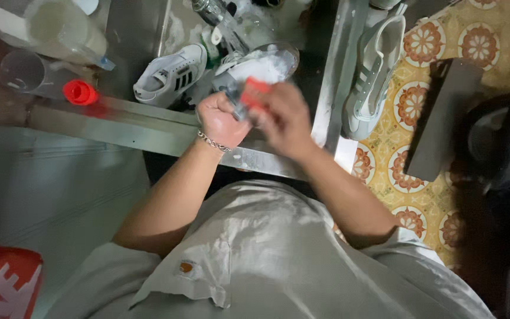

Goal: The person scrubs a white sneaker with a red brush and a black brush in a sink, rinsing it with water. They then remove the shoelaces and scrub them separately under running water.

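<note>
Head view: the left hand (219,118), a chain bracelet (213,142) at its wrist, is curled into a fist around a thin dark tool (235,103), and the right hand (287,121), blurred, has its fingers closed on a small red object (255,93) just beside that fist, both above the near edge of a metal tray (149,127). Just beyond the hands lies a white shoe (261,64), another striped shoe (169,74) to its left, a red cap (80,92) farther left, and a third shoe (376,71) stands on the patterned floor (503,41) at right.
</note>
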